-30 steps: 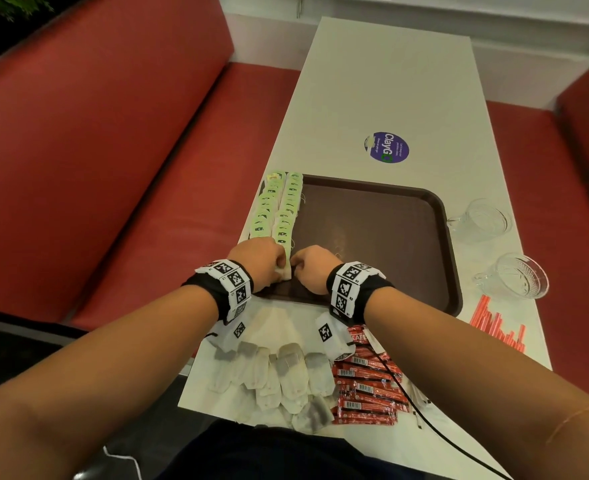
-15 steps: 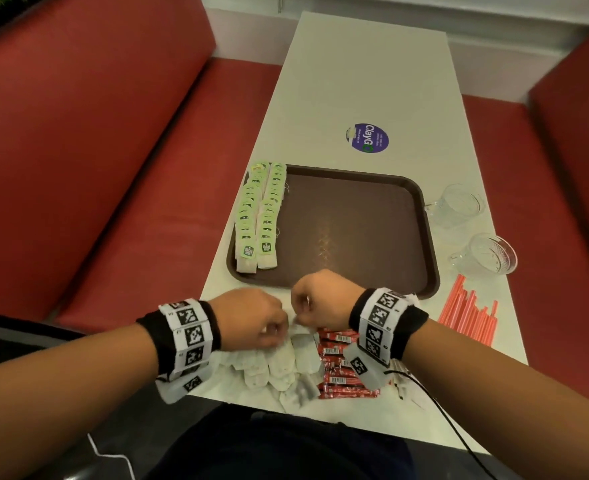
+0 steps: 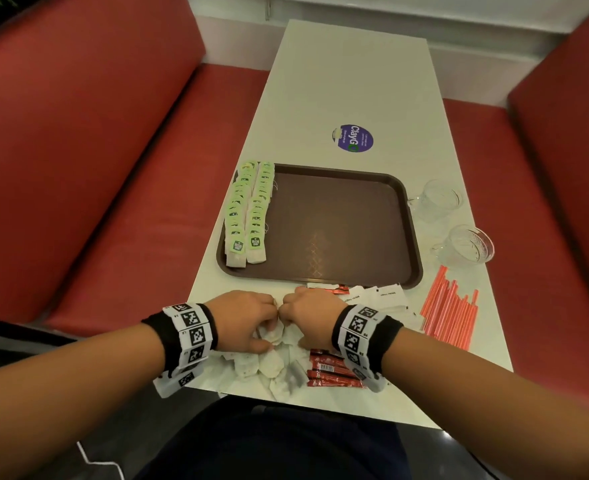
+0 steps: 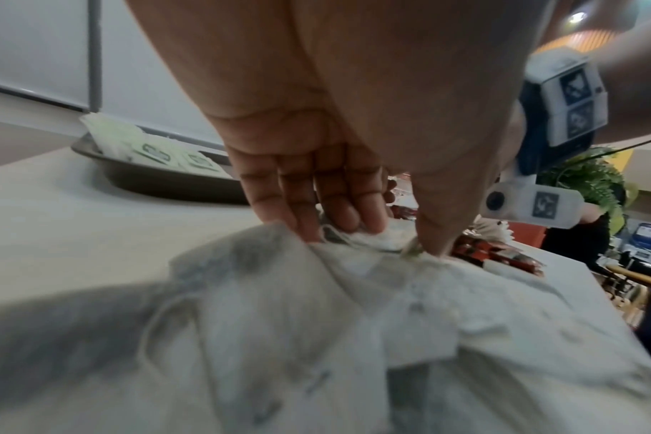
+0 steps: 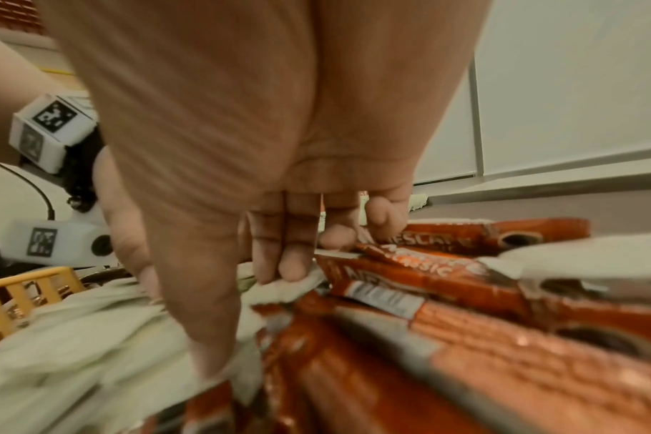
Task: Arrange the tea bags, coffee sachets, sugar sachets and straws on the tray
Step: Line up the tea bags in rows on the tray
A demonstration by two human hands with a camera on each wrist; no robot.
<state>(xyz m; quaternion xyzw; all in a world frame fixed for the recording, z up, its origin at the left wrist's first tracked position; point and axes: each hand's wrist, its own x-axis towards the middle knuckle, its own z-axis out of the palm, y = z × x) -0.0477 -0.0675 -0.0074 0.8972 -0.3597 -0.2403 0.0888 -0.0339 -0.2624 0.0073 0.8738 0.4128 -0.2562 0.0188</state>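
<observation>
Both hands are low over the near edge of the white bench, close together, knuckles almost touching. The left hand has its fingers bent down into the heap of loose tea bags; in the left wrist view its fingertips and thumb pinch the paper edge of one bag. The right hand is curled in the same way, and in the right wrist view its fingers and thumb hold a piece of a white tea bag at the border between the heap and the red coffee sachets. These sachets lie just right of the tea bags, partly under the right wrist. The brown tray stands farther on the bench, just beyond the hands. Along its left side lie two rows of tea bags with green tags, overlapping each other. White sugar sachets lie between the tray's near edge and the right hand, and the red straws lie at the right of them. Two glass cups stand right of the tray.
</observation>
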